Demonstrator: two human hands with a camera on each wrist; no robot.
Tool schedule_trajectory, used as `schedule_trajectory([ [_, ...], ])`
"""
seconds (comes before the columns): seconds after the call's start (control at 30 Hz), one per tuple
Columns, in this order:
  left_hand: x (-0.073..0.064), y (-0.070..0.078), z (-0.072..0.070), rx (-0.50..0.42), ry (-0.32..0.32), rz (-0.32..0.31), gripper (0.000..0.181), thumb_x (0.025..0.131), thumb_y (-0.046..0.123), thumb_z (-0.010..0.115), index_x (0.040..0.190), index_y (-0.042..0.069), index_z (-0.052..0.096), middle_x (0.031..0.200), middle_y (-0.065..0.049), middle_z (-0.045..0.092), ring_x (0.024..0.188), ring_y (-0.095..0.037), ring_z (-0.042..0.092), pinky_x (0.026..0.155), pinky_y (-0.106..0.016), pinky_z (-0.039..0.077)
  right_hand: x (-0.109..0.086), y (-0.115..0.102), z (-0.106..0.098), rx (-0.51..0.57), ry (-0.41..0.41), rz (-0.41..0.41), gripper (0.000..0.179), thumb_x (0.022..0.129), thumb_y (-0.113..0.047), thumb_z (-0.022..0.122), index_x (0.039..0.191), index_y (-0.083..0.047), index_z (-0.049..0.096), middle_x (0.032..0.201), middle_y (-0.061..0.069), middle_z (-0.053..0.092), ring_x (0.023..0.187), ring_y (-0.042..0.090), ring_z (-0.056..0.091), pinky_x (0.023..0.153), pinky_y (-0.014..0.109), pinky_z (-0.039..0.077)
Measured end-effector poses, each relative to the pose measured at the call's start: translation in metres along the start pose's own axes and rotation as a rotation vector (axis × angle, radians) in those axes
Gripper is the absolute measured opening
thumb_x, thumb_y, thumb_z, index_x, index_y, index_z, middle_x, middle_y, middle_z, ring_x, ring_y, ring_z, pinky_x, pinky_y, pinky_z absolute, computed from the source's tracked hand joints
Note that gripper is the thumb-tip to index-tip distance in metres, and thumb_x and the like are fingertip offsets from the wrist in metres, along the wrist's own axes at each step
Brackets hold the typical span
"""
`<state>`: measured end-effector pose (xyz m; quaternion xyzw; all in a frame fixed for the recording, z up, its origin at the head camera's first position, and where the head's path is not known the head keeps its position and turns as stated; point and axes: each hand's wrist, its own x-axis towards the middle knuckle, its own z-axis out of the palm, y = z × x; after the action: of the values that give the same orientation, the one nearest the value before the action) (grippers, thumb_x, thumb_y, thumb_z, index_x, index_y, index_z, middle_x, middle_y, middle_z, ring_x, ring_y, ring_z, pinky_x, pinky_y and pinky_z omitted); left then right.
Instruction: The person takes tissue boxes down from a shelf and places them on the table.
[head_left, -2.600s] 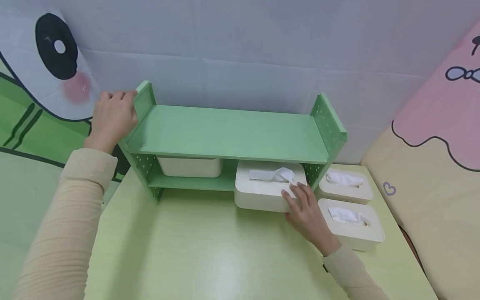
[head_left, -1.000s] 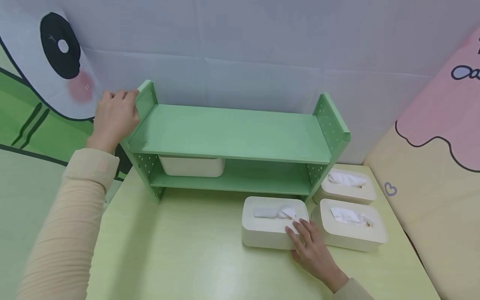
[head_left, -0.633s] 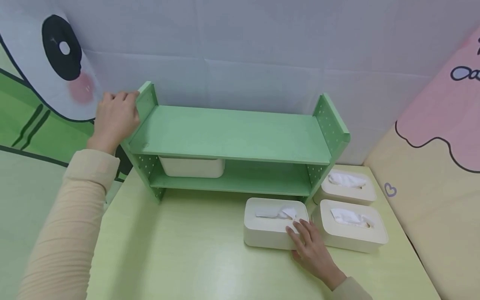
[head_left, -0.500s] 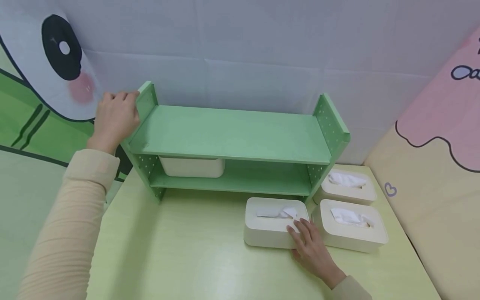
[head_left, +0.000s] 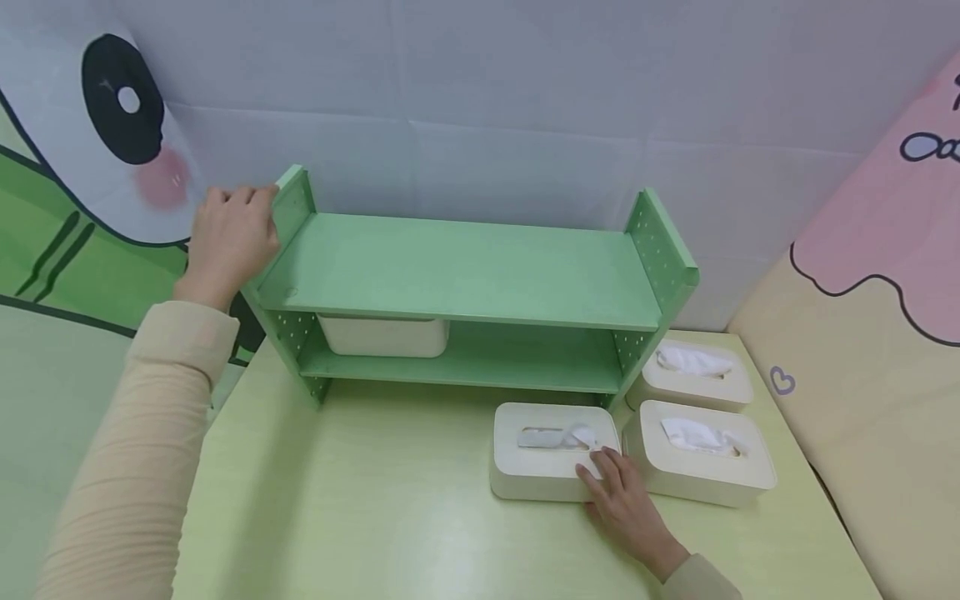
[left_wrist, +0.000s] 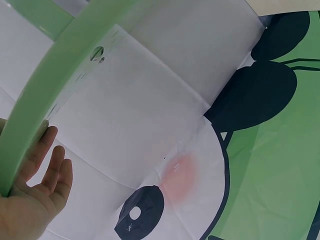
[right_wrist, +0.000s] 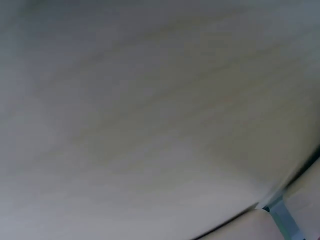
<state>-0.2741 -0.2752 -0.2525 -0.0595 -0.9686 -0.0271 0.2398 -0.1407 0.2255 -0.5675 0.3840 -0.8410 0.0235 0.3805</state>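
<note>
My left hand grips the top of the left side panel of a green two-tier shelf. In the left wrist view the fingers lie along the outer face of that panel; the thumb is mostly hidden. On the table before the shelf's right end sits a cream tissue box with a white tissue in its slot. My right hand holds its front right corner, fingertips on the lid edge and thumb hidden. The right wrist view shows a blurred pale surface, no hand.
Two similar tissue boxes, a near one and a far one, stand on the pale table right of the held box. A cream bin is on the lower shelf at left. Cartoon-printed cloth hangs behind.
The tissue box came off the right part of the lower shelf, down and forward onto the table with my right hand, then settled slightly lower. My left hand kept its grip.
</note>
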Motion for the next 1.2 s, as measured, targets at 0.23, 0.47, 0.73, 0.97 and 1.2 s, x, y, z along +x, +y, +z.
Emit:
schedule_trajectory([
  [0.23,0.0,0.001,0.0,0.004,-0.007,-0.003,0.046,0.091,0.007,0.025,0.133,-0.005,0.041,0.124,-0.031,0.048,0.106,-0.051,0.039,0.089,-0.059,0.032,-0.001,-0.001,0.001,-0.031,-0.007,-0.006,0.046,0.099,-0.036,0.023,0.115,-0.006,0.053,0.112,0.023,0.05,0.104,0.039,0.048,0.084,0.047,0.04],
  [0.47,0.0,0.0,0.0,0.005,-0.004,0.003,0.046,0.091,0.007,0.025,0.133,-0.005,0.041,0.124,-0.032,0.048,0.106,-0.051,0.039,0.089,-0.059,0.032,-0.001,-0.002,0.0,-0.018,0.015,-0.015,0.04,0.099,-0.036,0.029,0.117,-0.01,0.053,0.113,0.021,0.051,0.105,0.037,0.048,0.083,0.047,0.041],
  [0.73,0.0,-0.001,0.001,0.001,0.0,0.001,0.046,0.091,0.006,0.025,0.133,-0.004,0.041,0.123,-0.032,0.048,0.104,-0.052,0.039,0.086,-0.061,0.034,0.001,-0.002,-0.001,0.026,0.044,-0.003,0.037,0.098,-0.035,0.033,0.116,-0.011,0.055,0.113,0.02,0.052,0.105,0.037,0.049,0.083,0.05,0.042],
  [0.97,0.0,-0.001,0.0,-0.003,-0.009,-0.003,0.047,0.09,0.007,0.025,0.133,-0.004,0.041,0.123,-0.032,0.048,0.104,-0.052,0.039,0.086,-0.061,0.033,0.009,-0.001,-0.005,0.032,0.09,-0.024,0.043,0.093,-0.043,0.042,0.114,-0.008,0.055,0.112,0.021,0.055,0.101,0.037,0.05,0.081,0.053,0.041],
  [1.2,0.0,-0.002,-0.001,-0.008,-0.005,-0.002,0.046,0.09,0.007,0.025,0.133,-0.004,0.041,0.123,-0.031,0.048,0.104,-0.052,0.039,0.085,-0.061,0.033,0.024,-0.003,-0.015,0.04,0.11,-0.027,0.046,0.09,-0.045,0.043,0.111,-0.005,0.057,0.111,0.02,0.057,0.1,0.036,0.051,0.084,0.053,0.04],
])
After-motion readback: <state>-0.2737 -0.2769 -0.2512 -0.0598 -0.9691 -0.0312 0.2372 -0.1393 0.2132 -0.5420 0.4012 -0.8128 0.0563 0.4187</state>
